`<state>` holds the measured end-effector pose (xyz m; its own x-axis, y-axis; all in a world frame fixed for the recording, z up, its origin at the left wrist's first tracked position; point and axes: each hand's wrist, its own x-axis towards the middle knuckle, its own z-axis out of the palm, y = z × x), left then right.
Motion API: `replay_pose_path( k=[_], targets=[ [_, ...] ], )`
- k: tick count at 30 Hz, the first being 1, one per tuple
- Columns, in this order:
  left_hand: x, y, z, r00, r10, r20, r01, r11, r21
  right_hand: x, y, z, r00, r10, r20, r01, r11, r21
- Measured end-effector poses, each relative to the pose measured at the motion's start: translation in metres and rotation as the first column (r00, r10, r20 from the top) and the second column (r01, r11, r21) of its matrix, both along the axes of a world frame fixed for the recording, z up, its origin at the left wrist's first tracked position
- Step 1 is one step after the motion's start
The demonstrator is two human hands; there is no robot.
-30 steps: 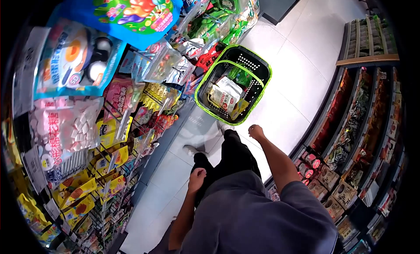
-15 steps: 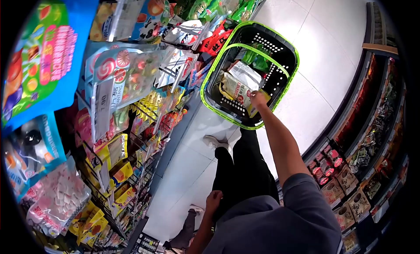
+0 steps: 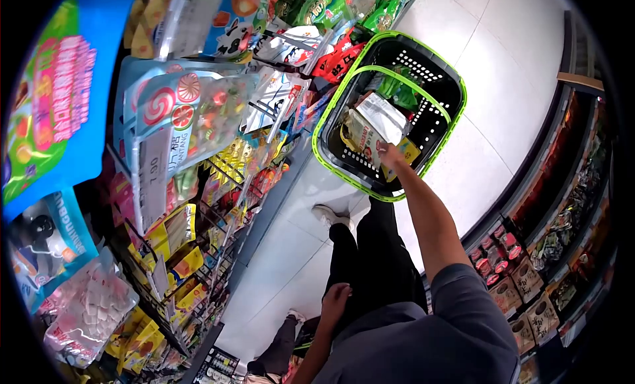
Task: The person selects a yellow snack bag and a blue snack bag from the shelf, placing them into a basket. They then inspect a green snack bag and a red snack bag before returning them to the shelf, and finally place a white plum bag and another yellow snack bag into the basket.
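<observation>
My right hand [image 3: 391,157] reaches into a black shopping basket [image 3: 326,129] with a lime-green rim and handle. Its fingers are closed on the edge of a beige snack packet [image 3: 360,134] with printed lettering. Touching that packet are a white-silver package [image 3: 383,116] and, under my hand, a yellow packet [image 3: 409,152]. Green packets [image 3: 399,89] lie at the far end of the basket, partly behind the handle. My left hand [image 3: 336,300] hangs beside my thigh, fingers loosely curled, with nothing visible in it.
At the left, a rack holds hanging candy bags [image 3: 192,113], with a price tag [image 3: 153,175] and a large blue bag [image 3: 99,99] close by. Shelves of packaged goods [image 3: 529,278] line the right side. Another person's leg [image 3: 281,344] shows at the bottom.
The basket and my right hand have shifted slightly right in view. The beige packet sits more tilted under my fingers, and more of the yellow packet shows. My left hand has moved slightly right.
</observation>
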<state>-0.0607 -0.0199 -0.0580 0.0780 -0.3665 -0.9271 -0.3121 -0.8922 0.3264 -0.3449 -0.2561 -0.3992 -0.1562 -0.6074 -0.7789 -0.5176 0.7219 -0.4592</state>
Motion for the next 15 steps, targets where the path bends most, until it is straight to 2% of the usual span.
replay_pose_path(
  k=[3,4,6,10,14,15],
  targets=[
    [-0.003,-0.006,0.007,1.000,0.010,-0.006,-0.010,1.000,-0.020,0.016,-0.009,0.026,0.989,0.143,-0.048,-0.149,0.979,-0.141],
    [-0.003,-0.005,0.010,1.000,0.024,-0.006,-0.024,0.999,-0.025,0.023,-0.008,0.040,0.982,0.154,-0.114,-0.182,0.935,-0.306],
    [0.005,0.005,0.009,1.000,0.022,-0.006,-0.022,0.998,-0.056,0.023,-0.015,0.092,0.985,0.161,0.067,-0.140,0.959,-0.246],
    [0.020,0.020,0.008,0.996,0.085,-0.011,-0.085,0.982,-0.167,0.036,-0.002,0.154,0.974,0.148,-0.170,-0.215,0.842,-0.496],
    [0.028,0.021,0.012,0.999,0.049,-0.009,-0.049,0.935,-0.352,0.035,0.018,0.240,0.990,0.028,-0.140,-0.120,0.693,-0.711],
    [0.028,0.019,0.014,0.999,0.049,-0.009,-0.049,0.927,-0.373,0.035,0.022,0.261,0.990,0.012,-0.138,-0.108,0.693,-0.713]
  ],
)
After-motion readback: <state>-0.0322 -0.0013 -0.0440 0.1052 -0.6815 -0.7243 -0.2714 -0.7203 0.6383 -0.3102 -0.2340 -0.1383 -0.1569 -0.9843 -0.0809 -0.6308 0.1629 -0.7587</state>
